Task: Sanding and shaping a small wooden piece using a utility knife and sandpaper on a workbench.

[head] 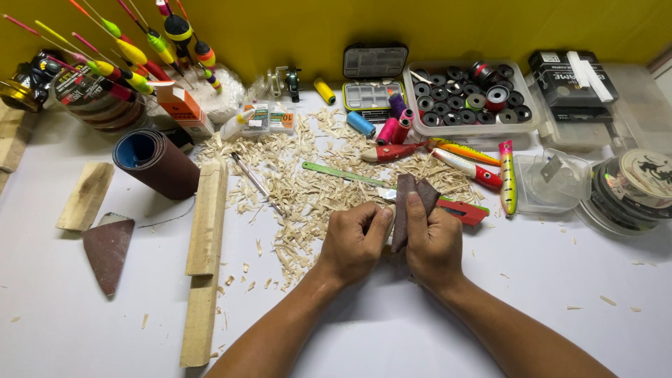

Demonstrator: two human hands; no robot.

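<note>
- We are pinching a folded piece of dark sandpaper [408, 204] between both hands, just above the white tabletop [434, 329], near its middle.
- Our right hand [434, 245] is closing its thumb and fingers around the sandpaper's lower part.
- Our left hand [355, 243] is curling shut against it, thumb pressing a small pale wooden piece [389, 217] that is mostly hidden.
- Just behind the hands, a red utility knife [458, 210] is lying on the tabletop.
- Wood shavings [308, 182] are spreading out beyond the hands, with a green ruler [339, 173] lying on them.
- Painted fishing lures [483, 168] are lying to the right of the shavings.
- A long wooden strip [208, 217] is lying to the left, and a sandpaper roll [154, 161] is sitting beyond it.
- A clear tray of spools [469, 98] is standing at the back.
</note>
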